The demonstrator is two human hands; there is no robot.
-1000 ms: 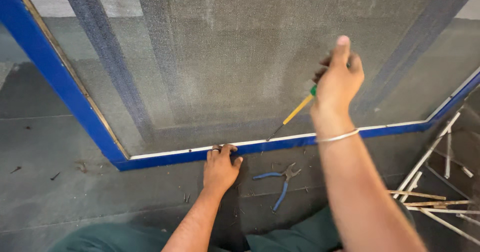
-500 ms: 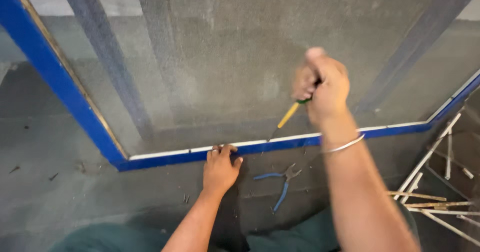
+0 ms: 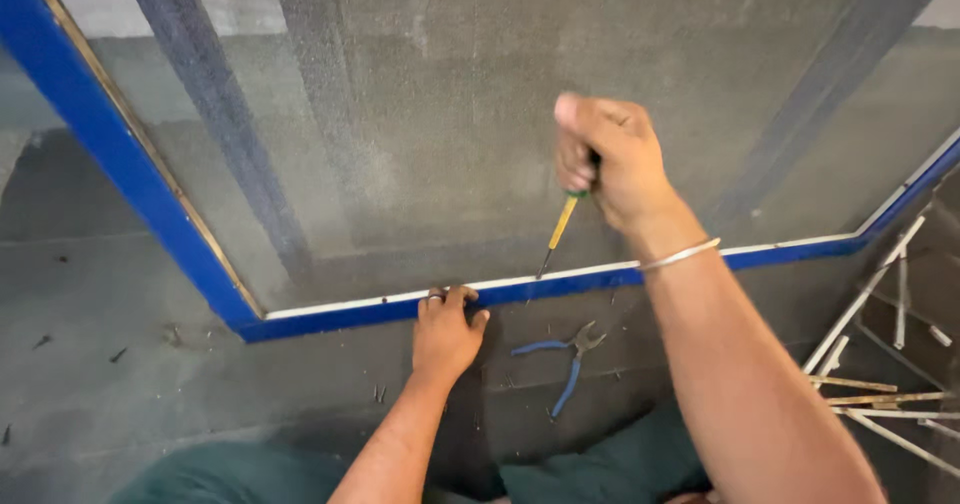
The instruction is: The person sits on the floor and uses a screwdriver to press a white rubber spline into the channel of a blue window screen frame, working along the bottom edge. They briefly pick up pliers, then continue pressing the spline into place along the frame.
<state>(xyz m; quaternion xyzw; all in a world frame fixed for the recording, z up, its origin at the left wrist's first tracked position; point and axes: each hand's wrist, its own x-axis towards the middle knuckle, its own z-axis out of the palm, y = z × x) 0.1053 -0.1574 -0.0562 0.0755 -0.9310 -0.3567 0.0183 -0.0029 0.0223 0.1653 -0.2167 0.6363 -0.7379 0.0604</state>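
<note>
A blue frame (image 3: 130, 174) with grey mesh (image 3: 440, 124) stretched in it stands on the floor in front of me. My left hand (image 3: 445, 334) presses on the frame's bottom rail (image 3: 540, 286), fingers curled over its edge. My right hand (image 3: 610, 159) is closed around the handle of a screwdriver (image 3: 558, 232) with a yellow and green shaft. Its tip points down at the pale strip along the bottom rail, just right of my left hand. A thin bangle sits on my right wrist.
Blue-handled pliers (image 3: 560, 359) lie on the grey floor below the rail, between my arms. A pile of thin pale strips (image 3: 880, 364) lies at the right. Small bits of debris (image 3: 120, 349) dot the floor at the left. My green-clad legs fill the bottom edge.
My right hand has closed its thumb over the screwdriver handle and moved left and slightly down along the rail. The left hand has stayed on the rail.
</note>
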